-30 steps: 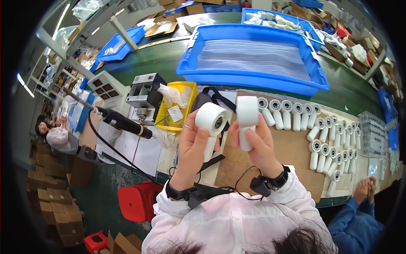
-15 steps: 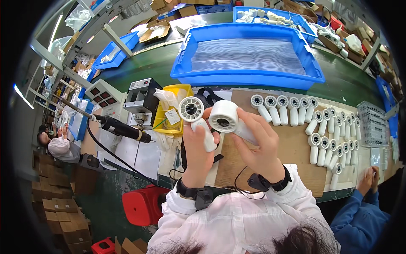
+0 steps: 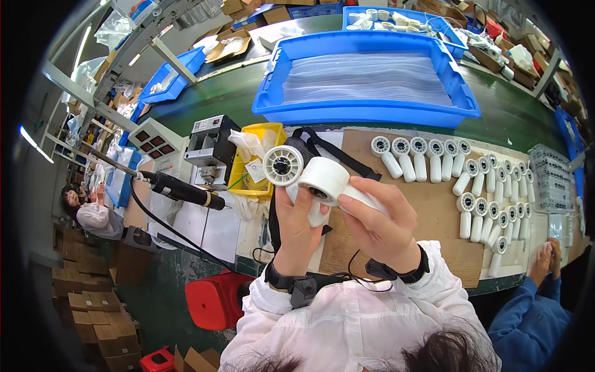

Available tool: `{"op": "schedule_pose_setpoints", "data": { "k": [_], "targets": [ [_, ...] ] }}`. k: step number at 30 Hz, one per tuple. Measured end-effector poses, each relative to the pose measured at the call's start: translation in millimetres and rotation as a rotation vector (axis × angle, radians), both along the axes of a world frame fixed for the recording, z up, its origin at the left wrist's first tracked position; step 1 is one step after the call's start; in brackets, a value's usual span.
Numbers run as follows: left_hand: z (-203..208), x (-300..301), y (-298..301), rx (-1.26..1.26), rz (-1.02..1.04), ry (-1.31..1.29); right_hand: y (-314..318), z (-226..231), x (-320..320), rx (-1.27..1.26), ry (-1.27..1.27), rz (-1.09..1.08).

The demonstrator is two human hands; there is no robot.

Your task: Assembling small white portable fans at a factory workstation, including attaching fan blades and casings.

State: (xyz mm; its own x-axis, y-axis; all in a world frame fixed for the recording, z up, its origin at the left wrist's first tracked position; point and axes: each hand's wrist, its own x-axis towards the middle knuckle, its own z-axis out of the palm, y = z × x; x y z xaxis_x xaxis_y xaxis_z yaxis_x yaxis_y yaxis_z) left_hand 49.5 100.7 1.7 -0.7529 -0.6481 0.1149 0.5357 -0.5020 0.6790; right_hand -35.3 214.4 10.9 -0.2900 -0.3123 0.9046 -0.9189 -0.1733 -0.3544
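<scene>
So there are two white handheld fans in play, one per hand, both up in front of the chest. The left fan is in the left hand, fingers wrapped round its handle, with the round spoked face turned up at the camera. The right fan is in the right hand, gripped by its handle, head tipped in toward the left one and sitting right above the left thumb. Can't really tell if the two heads actually touch. Under the hands there's a brown board, and off to the right of them a bunch of similar white fans lie in rows, with a clear compartment tray past those. Beyond the hands is a big blue bin of pale, ridged-looking stuff. Left of the hands: a yellow basket, then a black power screwdriver. Red stool down to the lower left, and a co-worker's blue sleeve over at the far right.
</scene>
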Motion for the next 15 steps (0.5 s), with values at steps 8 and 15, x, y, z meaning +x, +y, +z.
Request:
{"op": "schedule_pose_setpoints", "data": {
  "k": [8, 15],
  "targets": [
    [-4.5, 3.6, -3.4, -0.203, 0.113, 0.055, 6.4, 3.8, 6.3, 0.092, -0.097, 0.001],
    [-3.3, 7.1, -11.5, -0.202, -0.024, 0.069, 14.5, 2.4, -0.3, 0.122, -0.151, 0.091]
  ]
}}
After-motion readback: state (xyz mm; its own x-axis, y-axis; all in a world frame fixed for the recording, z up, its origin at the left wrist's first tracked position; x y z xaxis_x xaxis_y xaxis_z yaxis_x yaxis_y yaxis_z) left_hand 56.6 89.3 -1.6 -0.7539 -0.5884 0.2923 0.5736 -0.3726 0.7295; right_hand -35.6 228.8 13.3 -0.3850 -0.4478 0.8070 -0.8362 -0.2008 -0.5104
